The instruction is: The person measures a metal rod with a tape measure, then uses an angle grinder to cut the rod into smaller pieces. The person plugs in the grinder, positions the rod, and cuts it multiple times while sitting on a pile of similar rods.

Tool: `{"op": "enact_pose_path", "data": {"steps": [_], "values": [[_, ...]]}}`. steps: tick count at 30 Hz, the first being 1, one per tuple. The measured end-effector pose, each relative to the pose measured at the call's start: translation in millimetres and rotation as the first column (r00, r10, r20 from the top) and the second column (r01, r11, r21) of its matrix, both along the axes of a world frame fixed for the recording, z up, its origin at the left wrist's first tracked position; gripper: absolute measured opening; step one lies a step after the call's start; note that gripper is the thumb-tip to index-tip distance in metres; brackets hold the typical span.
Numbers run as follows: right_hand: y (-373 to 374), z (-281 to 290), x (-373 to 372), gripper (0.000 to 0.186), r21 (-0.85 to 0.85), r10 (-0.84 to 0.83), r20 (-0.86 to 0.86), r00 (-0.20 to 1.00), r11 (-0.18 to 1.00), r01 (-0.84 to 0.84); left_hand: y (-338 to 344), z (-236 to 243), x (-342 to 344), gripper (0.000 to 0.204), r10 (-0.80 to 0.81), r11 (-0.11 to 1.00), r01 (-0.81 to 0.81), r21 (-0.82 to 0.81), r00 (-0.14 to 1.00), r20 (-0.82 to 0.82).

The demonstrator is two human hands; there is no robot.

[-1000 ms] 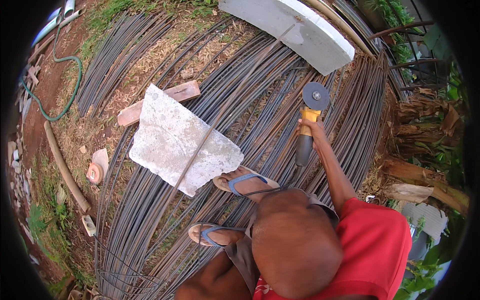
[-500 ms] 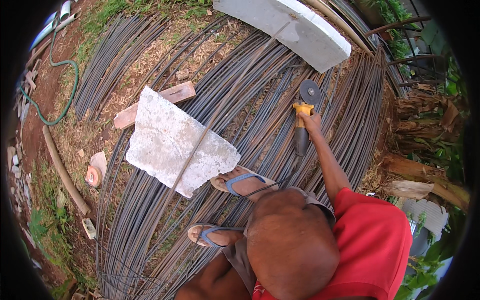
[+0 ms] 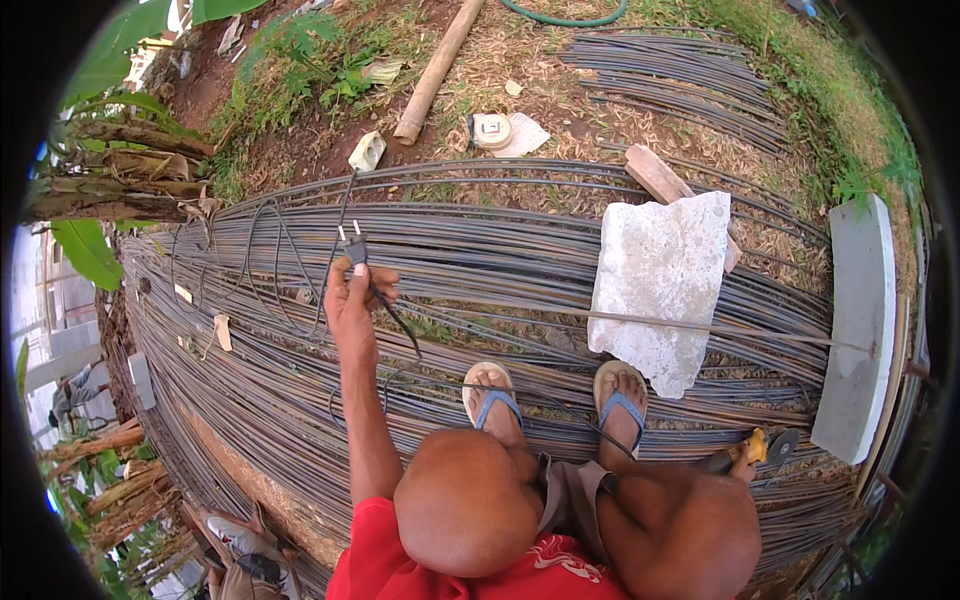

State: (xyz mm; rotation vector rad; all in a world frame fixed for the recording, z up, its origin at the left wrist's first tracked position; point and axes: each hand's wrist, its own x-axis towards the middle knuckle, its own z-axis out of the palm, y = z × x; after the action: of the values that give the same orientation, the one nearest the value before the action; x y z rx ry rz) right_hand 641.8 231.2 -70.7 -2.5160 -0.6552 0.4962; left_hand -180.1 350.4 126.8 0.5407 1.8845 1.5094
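Two hands hold things. The right hand [image 3: 743,467], partly hidden, wraps its fingers round a yellow-and-black angle grinder [image 3: 758,445] — dark round disc [image 3: 787,444] just beyond them. The left hand [image 3: 358,287] pinches a black two-pin plug [image 3: 356,250], pins [image 3: 356,229] past its fingertips — and farther beyond sits a white plastic socket block [image 3: 367,153].

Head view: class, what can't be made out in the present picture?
- Right hand: head view; mostly hidden behind the right knee, so its grip is unclear.
- Grinder: head view; handle partly behind that knee.
- Plug: head view; base covered by the left hand.
- Hose: head view; cut off by the top edge.
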Motion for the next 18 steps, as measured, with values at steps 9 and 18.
{"op": "enact_pose_path", "data": {"steps": [9,18], "values": [[160.2,163.1,-243.7,0.032,0.455,0.686,-0.21,0.697,0.7,-0.551,54.0,5.9,107.6,0.027,-0.482,0.861,0.507,0.036,0.838,-0.257],[242.5,192.7,-534.4,0.045,0.675,0.567,-0.737,-0.368,0.638,-0.37,116.0,27.4,119.0,0.031,-0.601,0.675,0.738,0.015,0.561,-0.569]]}}
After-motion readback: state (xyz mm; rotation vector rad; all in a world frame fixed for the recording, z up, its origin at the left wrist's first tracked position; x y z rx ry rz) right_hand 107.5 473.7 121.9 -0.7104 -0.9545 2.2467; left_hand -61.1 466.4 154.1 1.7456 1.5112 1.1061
